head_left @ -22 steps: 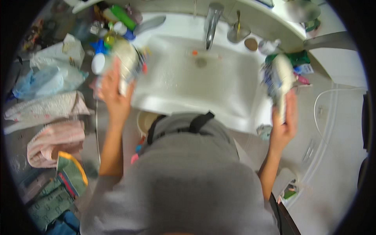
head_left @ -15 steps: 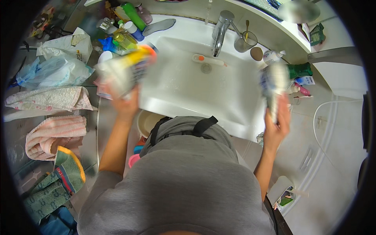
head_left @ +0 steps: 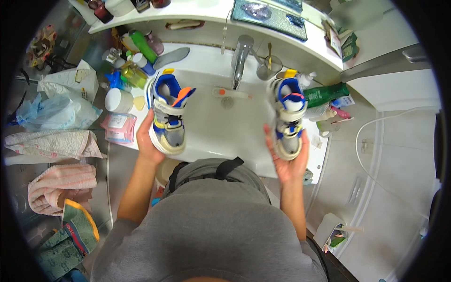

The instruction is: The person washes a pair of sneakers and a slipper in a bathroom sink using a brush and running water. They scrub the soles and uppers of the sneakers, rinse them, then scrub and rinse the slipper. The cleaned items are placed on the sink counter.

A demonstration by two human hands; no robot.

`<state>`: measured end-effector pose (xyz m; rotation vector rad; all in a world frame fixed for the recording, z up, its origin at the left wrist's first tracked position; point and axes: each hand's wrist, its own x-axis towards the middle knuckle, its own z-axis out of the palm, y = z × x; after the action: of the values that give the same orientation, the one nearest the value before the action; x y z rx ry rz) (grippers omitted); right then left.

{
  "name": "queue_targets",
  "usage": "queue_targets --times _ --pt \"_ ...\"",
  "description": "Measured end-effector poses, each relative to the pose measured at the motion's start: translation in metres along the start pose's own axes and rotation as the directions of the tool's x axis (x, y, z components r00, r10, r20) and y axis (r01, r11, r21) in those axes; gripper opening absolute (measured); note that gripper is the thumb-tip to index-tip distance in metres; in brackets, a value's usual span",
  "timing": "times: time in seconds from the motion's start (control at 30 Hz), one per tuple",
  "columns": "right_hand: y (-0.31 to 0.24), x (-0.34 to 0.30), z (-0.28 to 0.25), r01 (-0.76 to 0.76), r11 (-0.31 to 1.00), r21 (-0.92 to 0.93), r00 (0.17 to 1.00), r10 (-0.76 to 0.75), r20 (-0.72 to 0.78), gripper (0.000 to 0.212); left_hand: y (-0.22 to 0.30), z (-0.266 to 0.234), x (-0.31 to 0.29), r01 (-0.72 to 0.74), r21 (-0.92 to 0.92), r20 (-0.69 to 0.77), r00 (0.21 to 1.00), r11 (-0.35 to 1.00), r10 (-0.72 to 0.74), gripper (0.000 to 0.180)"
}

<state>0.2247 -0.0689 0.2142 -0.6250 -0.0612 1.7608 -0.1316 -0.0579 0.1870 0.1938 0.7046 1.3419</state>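
Note:
A small sneaker [head_left: 171,129] in white, grey and blue, with yellow trim and an orange tongue, is held over the left side of the white sink [head_left: 211,144] by my left hand [head_left: 148,142]. Its toe points toward me and the ankle opening faces up. My right hand [head_left: 295,165] grips the matching sneaker [head_left: 288,127] from beneath and the sides, over the sink's right side. Both shoes are upright with their straps across the top. Between them, a white and orange handled item [head_left: 231,93] lies in the basin beside the drain.
Behind the basin stand a chrome faucet [head_left: 241,58] and a cup [head_left: 270,69]. Bottles, a white jar [head_left: 118,100] and a pink wipes pack [head_left: 120,128] crowd the left rim. A green bottle [head_left: 327,95] lies at the right. A white shelf [head_left: 211,13] overhangs the back.
The shoes, blurred before, are now sharp, with their tops turned up. My right hand has come inward to the left, and the view has shifted to show more of the shelf.

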Motion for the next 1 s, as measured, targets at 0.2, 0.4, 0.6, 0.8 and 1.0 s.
queue_targets --times 0.2,0.4,0.6,0.8,1.0 --pt "0.045 -0.005 0.034 -0.165 0.982 0.095 0.964 0.141 0.224 0.06 -0.038 0.036 0.006 0.163 -0.21 0.224 0.968 0.964 -0.115 0.075" --pt "0.056 -0.001 0.017 -0.203 0.976 0.079 0.937 0.17 0.304 0.054 -0.041 0.071 0.001 0.21 -0.213 0.426 0.899 0.954 -0.103 0.087" --pt "0.061 -0.001 0.025 -0.196 0.981 0.006 0.95 0.189 0.25 0.05 -0.052 0.084 -0.007 0.226 -0.307 0.48 0.876 0.924 -0.054 0.082" --pt "0.059 -0.004 0.031 -0.029 0.972 -0.233 0.941 0.105 0.321 0.051 -0.056 0.052 -0.01 0.272 -0.337 0.594 0.804 0.902 -0.02 0.08" --pt "0.049 -0.002 0.034 0.087 0.917 -0.389 0.94 0.054 0.338 0.051 -0.048 0.05 -0.021 0.314 -0.146 0.339 0.907 0.938 -0.25 0.082"
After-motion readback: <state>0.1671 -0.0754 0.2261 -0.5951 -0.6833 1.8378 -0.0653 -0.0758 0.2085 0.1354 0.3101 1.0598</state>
